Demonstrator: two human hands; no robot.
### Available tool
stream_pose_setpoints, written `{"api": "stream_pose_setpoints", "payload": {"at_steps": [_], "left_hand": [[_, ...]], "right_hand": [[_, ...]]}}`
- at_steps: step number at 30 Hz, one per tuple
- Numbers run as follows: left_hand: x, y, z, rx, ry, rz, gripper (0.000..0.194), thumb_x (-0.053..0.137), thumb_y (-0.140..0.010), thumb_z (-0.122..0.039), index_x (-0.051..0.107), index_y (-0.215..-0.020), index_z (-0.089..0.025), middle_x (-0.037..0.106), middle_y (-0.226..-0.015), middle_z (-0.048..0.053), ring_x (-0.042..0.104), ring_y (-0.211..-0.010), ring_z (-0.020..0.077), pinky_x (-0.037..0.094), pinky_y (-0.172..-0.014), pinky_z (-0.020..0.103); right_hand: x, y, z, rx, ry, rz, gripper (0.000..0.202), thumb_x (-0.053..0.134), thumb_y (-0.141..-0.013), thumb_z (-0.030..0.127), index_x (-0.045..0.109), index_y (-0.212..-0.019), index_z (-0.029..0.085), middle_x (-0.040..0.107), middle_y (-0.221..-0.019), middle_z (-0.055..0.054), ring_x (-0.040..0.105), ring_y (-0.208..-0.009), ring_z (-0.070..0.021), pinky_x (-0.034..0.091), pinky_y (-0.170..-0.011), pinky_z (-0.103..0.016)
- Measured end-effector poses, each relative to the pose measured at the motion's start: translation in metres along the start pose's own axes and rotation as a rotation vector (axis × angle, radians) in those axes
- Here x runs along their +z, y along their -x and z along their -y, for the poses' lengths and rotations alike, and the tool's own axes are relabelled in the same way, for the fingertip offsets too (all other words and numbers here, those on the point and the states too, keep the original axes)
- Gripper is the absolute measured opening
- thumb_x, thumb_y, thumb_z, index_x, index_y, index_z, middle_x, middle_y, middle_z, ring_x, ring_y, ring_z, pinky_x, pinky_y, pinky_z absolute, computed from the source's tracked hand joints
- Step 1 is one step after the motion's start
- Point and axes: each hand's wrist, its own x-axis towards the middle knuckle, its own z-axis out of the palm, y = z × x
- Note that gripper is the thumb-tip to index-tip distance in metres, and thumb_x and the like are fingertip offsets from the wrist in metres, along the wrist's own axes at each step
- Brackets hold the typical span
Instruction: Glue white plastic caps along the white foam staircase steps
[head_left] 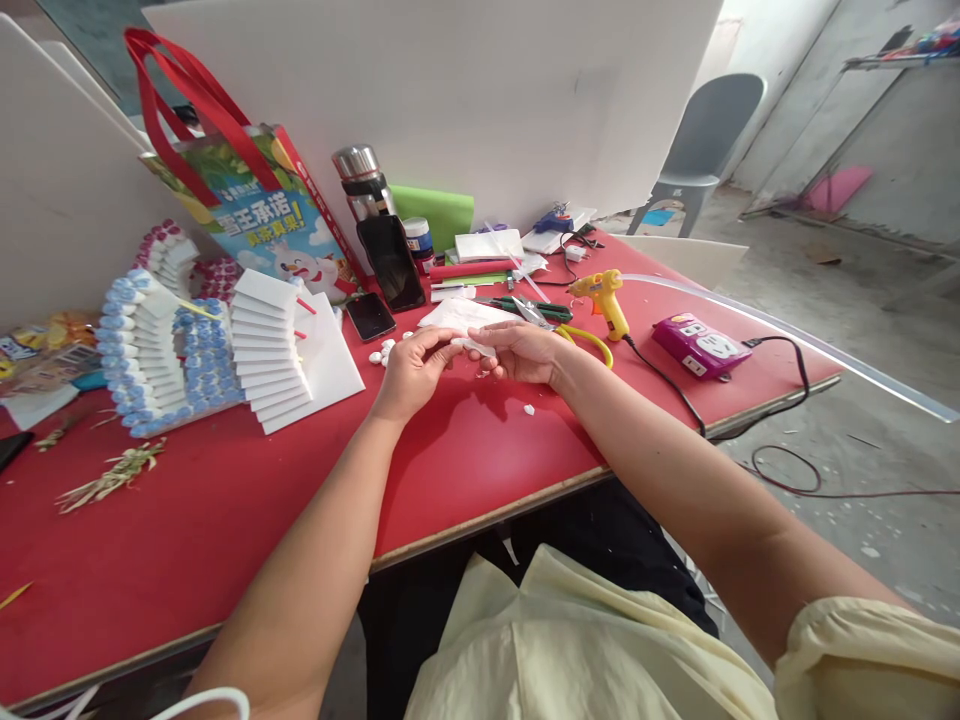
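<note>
Over the red table [480,460], my left hand [416,368] and my right hand [521,350] meet in front of me. Between their fingers is a small thin white piece [477,347]; its exact kind is too small to tell. My left thumb and forefinger pinch one end, while the fingers of my right hand close on the other. Several small white rounded bits [384,352] lie just beyond my left hand. A white scrap [529,410] rests below my right hand. Scissors with yellow handles [592,342] lie partly hidden behind my right wrist.
A yellow glue gun [604,298] and a purple power strip [699,345] stand at right, with cords. At left are white stepped foam-like pieces [270,350], a blue-and-white model [135,350] and a bag [255,215]. Phones [370,316] and a thermos [358,175] sit behind.
</note>
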Motion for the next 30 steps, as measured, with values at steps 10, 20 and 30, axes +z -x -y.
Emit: {"api": "stream_pose_setpoints", "payload": {"at_steps": [10,20,30], "left_hand": [[0.005,0.001,0.01,-0.18,0.172,-0.057,0.03,0.072,-0.084,-0.042,0.078,-0.101,-0.018,0.063,-0.068,0.002,0.055,-0.062,0.0149,0.047,-0.063,0.028],[0.011,0.0,0.013,-0.276,0.318,-0.146,0.033,0.079,-0.077,-0.045,0.079,-0.093,-0.016,0.067,-0.066,0.002,0.058,-0.058,0.0129,0.05,-0.06,0.027],[0.008,0.002,0.009,-0.317,0.364,-0.134,0.041,0.086,-0.068,-0.048,0.079,-0.089,-0.014,0.073,-0.074,0.005,0.064,-0.059,0.0148,0.057,-0.063,0.031]], "right_hand": [[0.008,-0.004,-0.009,-0.338,0.576,-0.256,0.036,0.087,-0.07,0.045,0.067,-0.074,0.016,0.065,-0.053,-0.001,0.059,-0.045,-0.0133,0.05,-0.046,-0.025],[0.016,-0.007,-0.019,-0.545,1.143,-0.523,0.017,0.064,-0.084,0.03,0.063,-0.072,0.019,0.062,-0.058,0.0,0.055,-0.056,-0.0131,0.036,-0.056,-0.024],[0.019,-0.005,-0.024,-0.686,1.334,-0.478,0.012,0.059,-0.082,0.025,0.063,-0.074,0.018,0.063,-0.068,-0.001,0.049,-0.063,-0.0141,0.031,-0.059,-0.026]]}}
